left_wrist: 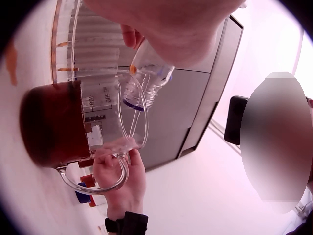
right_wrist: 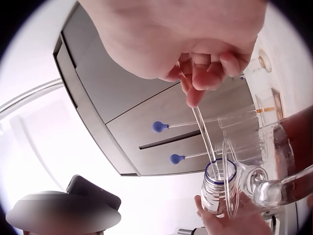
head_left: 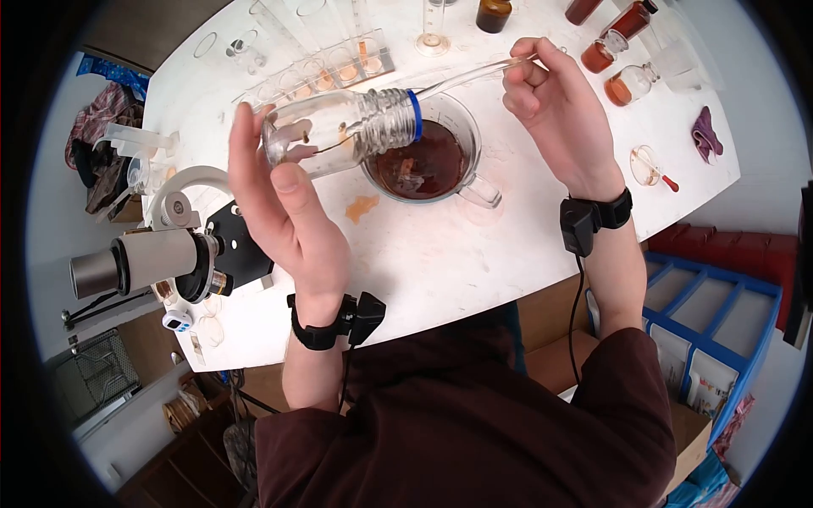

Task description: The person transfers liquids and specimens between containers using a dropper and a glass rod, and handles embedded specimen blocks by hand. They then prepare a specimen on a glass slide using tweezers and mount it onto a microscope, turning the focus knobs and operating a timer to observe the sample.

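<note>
My left hand (head_left: 292, 207) grips a clear bottle (head_left: 385, 118) with a ridged neck and a blue ring at its mouth. The bottle lies nearly level, its mouth over a glass measuring jug (head_left: 476, 140) and turned to the right. Inside it show a few small dark and orange bits. Between the fingertips of my right hand (head_left: 563, 114) is a clear glass rod (head_left: 466, 76), pinched near its far end. In the right wrist view the rod (right_wrist: 204, 132) reaches into the mouth of the bottle (right_wrist: 213, 191). Dark brown liquid (head_left: 423, 161) half fills the jug.
Behind the jug stands a rack (head_left: 385, 59) of test tubes. A microscope (head_left: 169, 258) occupies the left side. Several brown and red bottles (head_left: 631, 85) are at the back right, near a petri dish (head_left: 645, 165) and a purple cloth (head_left: 705, 135). An orange spill (head_left: 362, 207) marks the table.
</note>
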Demonstrator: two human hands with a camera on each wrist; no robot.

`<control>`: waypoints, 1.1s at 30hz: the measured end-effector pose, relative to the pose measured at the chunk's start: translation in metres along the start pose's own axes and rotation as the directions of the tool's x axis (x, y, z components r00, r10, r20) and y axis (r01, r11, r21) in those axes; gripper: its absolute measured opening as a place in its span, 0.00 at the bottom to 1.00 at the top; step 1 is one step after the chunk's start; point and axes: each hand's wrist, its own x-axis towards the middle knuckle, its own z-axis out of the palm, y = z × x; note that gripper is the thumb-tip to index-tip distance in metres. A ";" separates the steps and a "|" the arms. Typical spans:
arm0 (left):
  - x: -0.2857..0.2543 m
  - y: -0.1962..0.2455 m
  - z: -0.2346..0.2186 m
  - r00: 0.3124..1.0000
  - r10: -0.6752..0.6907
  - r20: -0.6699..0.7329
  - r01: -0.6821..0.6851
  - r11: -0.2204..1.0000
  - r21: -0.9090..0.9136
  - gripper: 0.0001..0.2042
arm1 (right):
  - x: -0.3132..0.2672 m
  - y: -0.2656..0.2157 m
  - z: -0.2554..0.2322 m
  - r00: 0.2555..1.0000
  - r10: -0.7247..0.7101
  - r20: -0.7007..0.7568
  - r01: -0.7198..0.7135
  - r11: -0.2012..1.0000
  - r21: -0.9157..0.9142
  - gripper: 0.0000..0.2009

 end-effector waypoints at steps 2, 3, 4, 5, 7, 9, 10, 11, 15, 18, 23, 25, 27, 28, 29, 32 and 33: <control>0.000 -0.002 -0.005 1.000 0.008 0.025 -0.009 0.999 0.038 0.24 | 0.000 0.000 0.001 1.000 0.012 0.022 -0.011 1.000 -0.021 0.16; 0.000 -0.004 -0.006 0.999 0.014 0.032 -0.014 1.000 0.016 0.24 | 0.000 0.001 -0.001 0.999 0.019 0.032 -0.019 1.000 -0.020 0.16; 0.000 -0.005 -0.006 0.999 0.017 0.041 -0.017 1.000 -0.008 0.24 | 0.000 0.001 -0.002 0.999 0.027 0.040 -0.026 0.999 -0.020 0.16; -0.001 -0.006 -0.006 0.999 0.017 0.039 -0.015 0.999 -0.032 0.23 | 0.000 0.001 -0.003 0.999 0.027 0.039 -0.026 0.999 -0.022 0.16; -0.002 -0.005 -0.005 0.999 0.004 0.038 -0.003 0.999 -0.038 0.23 | 0.000 0.002 -0.004 0.997 0.063 0.036 -0.064 0.998 0.022 0.16; -0.003 -0.005 -0.006 0.999 -0.008 0.038 0.009 0.999 -0.041 0.23 | 0.000 0.003 -0.002 0.996 0.076 0.039 -0.078 0.996 0.039 0.16; -0.003 -0.005 -0.006 0.999 -0.021 0.040 0.023 0.999 -0.047 0.23 | 0.000 0.003 -0.002 0.995 0.090 0.041 -0.092 0.994 0.055 0.16; -0.004 -0.005 -0.007 0.998 -0.035 0.042 0.037 0.998 -0.053 0.23 | 0.000 0.004 -0.001 0.995 0.090 0.043 -0.092 0.994 0.054 0.16; -0.003 -0.003 -0.003 0.997 -0.020 0.069 0.026 0.996 -0.084 0.23 | 0.000 0.004 -0.001 0.991 0.096 0.095 -0.102 0.992 0.069 0.16; -0.002 -0.002 -0.001 0.996 0.027 0.081 -0.024 0.999 -0.031 0.22 | 0.000 0.004 -0.002 0.989 0.099 0.108 -0.106 0.992 0.064 0.16; -0.002 -0.003 -0.002 0.998 0.005 0.068 0.003 0.993 -0.116 0.22 | 0.000 0.006 -0.003 0.990 0.095 0.102 -0.101 0.993 0.058 0.15; -0.003 -0.001 -0.001 0.998 -0.003 0.066 0.011 0.993 -0.122 0.22 | 0.001 0.006 -0.004 0.990 0.104 0.096 -0.111 0.991 0.074 0.15; -0.002 0.000 0.000 0.998 -0.009 0.064 0.017 0.992 -0.126 0.22 | 0.002 0.005 -0.005 0.991 0.104 0.086 -0.111 0.991 0.077 0.15; -0.002 -0.001 0.000 0.998 -0.012 0.059 0.019 0.992 -0.122 0.21 | 0.002 0.005 -0.005 0.991 0.105 0.078 -0.111 0.991 0.079 0.15; -0.002 -0.001 0.000 0.998 -0.015 0.054 0.021 0.993 -0.118 0.20 | 0.002 0.005 -0.003 0.992 0.105 0.073 -0.110 0.991 0.077 0.15; -0.003 0.003 0.000 0.995 -0.053 0.081 0.067 0.983 -0.173 0.19 | 0.003 0.006 0.000 0.995 0.102 0.005 -0.102 0.987 0.121 0.14; -0.003 0.001 -0.001 0.995 -0.054 0.083 0.067 0.983 -0.173 0.19 | 0.004 0.007 -0.002 0.996 0.085 0.017 -0.087 0.990 0.113 0.14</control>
